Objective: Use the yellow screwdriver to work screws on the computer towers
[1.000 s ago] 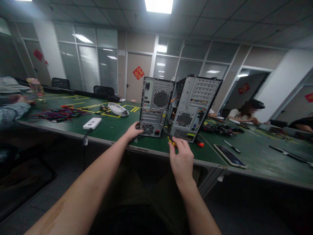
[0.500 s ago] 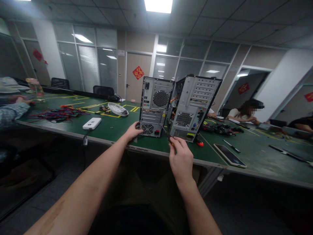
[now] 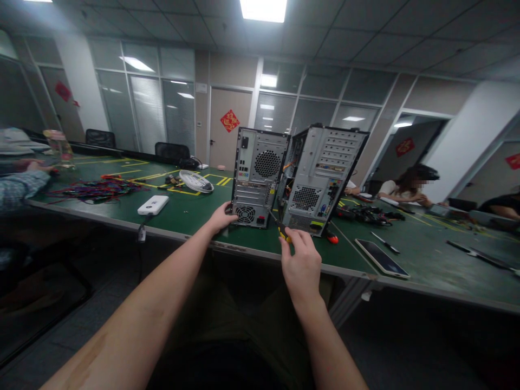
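Two computer cases stand upright side by side at the table's front edge, their back panels facing me. My left hand grips the lower left edge of the left computer case, its thumb on the back panel beside the power supply fan and its other fingers hidden along the side. Between my right hand's fingertips is the black-and-yellow handle of a screwdriver. The thin shaft slants up and left to the lower right edge of the left case. Just behind that hand stands the right computer case, leaning slightly.
On the green table lie a white power bank with a cable, tangled wires and a white oval piece. A phone, a thin blade-like tool and black cables lie right. Other people sit at both sides.
My right fingers have shifted slightly around the screwdriver, and more of its yellow handle shows. My left hand and both cases have stayed in place.
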The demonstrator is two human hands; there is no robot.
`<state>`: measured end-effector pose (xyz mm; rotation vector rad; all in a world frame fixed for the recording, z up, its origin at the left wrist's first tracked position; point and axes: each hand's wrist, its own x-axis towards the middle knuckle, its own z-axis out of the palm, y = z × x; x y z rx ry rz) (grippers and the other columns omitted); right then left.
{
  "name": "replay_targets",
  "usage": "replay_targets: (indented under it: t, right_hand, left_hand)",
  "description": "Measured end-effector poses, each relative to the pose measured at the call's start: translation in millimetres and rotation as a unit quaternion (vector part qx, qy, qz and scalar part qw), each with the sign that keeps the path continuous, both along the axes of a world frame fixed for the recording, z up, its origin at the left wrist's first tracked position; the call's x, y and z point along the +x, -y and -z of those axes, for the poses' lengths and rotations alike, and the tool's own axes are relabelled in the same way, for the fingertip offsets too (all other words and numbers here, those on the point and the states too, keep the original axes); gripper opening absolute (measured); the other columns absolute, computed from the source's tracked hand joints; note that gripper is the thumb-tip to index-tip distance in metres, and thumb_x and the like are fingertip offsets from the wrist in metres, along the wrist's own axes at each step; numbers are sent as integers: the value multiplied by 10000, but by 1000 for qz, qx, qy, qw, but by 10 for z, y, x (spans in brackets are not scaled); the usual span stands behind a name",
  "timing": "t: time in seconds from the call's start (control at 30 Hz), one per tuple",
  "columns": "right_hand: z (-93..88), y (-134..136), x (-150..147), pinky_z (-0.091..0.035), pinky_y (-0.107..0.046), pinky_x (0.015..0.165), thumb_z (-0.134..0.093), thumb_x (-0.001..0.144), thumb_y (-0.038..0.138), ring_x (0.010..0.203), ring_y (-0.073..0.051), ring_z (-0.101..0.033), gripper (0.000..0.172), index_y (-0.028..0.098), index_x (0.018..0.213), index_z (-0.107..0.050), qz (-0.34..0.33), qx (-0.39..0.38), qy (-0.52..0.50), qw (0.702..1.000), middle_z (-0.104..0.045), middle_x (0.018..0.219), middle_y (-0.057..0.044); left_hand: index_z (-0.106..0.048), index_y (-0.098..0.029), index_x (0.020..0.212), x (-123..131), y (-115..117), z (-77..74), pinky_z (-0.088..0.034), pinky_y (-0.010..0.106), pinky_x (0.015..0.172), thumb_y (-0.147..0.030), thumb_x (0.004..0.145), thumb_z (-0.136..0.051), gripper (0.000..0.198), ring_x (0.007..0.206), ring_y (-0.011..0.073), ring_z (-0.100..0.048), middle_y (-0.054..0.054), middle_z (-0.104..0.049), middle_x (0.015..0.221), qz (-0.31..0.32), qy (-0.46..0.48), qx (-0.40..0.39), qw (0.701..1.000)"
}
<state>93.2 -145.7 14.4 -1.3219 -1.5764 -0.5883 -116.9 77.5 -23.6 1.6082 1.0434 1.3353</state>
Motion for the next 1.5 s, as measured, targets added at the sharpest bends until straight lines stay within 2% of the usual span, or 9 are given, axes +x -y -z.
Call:
replay_targets:
  t: [0.2,0.4,0.73,1.0,1.13,1.2,1.27,1.37,1.5]
  right_hand:
    - [12,-14,-12,-545,-336,827,-529,1001,252,905,-223,-677,234,153,1122,-703,-3,-2,-7,1000,-692,1033,-105]
    - [34,-45,9,-549,-367,851,-536,1006,294,948,-245,-681,236,147,1104,-693,-15,18,-15,1000,-701,1015,-117]
    - [46,-53,23,-539,-366,851,-536,1006,342,905,-236,-664,238,157,1077,-668,-18,21,-30,999,-689,983,-108]
    - [22,-128,29,-497,-323,771,-496,976,218,875,-226,-620,111,180,1030,-586,41,-99,11,994,-606,1012,-87]
    - [-42,-229,59,-469,-274,732,-490,981,171,851,-195,-640,123,164,1079,-565,86,-176,113,974,-611,1027,-85]
    - [-118,-254,64,-451,-258,680,-480,997,184,826,-183,-656,164,155,1137,-561,107,-208,176,956,-630,1048,-97]
    - [-216,-258,58,-438,-266,636,-468,1008,212,795,-202,-679,203,148,1175,-564,137,-237,236,932,-661,981,-102]
    - [-370,-249,34,-447,-289,637,-440,1014,238,824,-255,-716,272,142,1242,-554,145,-239,317,906,-703,932,-120]
    - [-520,-247,-14,-470,-326,670,-425,995,203,807,-297,-745,266,121,1192,-583,144,-264,355,885,-740,878,-155]
  left_hand:
    - [-564,-137,1368,1,2,-6,-474,423,1108,-102,695,-803,715,1246,275,-644,167,-645,1386,3,-2,1,1000]
    - [-562,-135,1363,-1,-43,34,-490,424,1093,-93,714,-781,686,1225,270,-658,166,-654,1373,14,7,4,1000]
    - [-569,-147,1352,-13,-14,26,-482,436,1105,-113,714,-794,677,1227,277,-658,163,-654,1371,11,-4,10,1000]
    - [-564,-143,1360,4,-78,51,-496,439,1087,-113,687,-812,718,1250,289,-642,174,-635,1393,13,12,0,1000]
    - [-565,-148,1358,8,-102,70,-498,439,1082,-124,677,-825,730,1253,289,-639,178,-633,1395,16,19,0,1000]
    - [-566,-142,1355,12,-99,70,-494,441,1085,-116,676,-819,725,1251,289,-640,181,-635,1392,14,20,1,1000]
    - [-567,-134,1352,18,-94,66,-486,434,1096,-101,680,-806,715,1255,286,-638,181,-630,1399,14,20,4,1000]
    - [-560,-128,1359,23,-90,60,-480,419,1105,-94,690,-792,709,1271,280,-630,180,-611,1425,14,19,4,1000]
    - [-559,-136,1362,21,-77,50,-489,429,1096,-96,685,-797,718,1273,285,-627,174,-613,1423,17,19,2,1000]
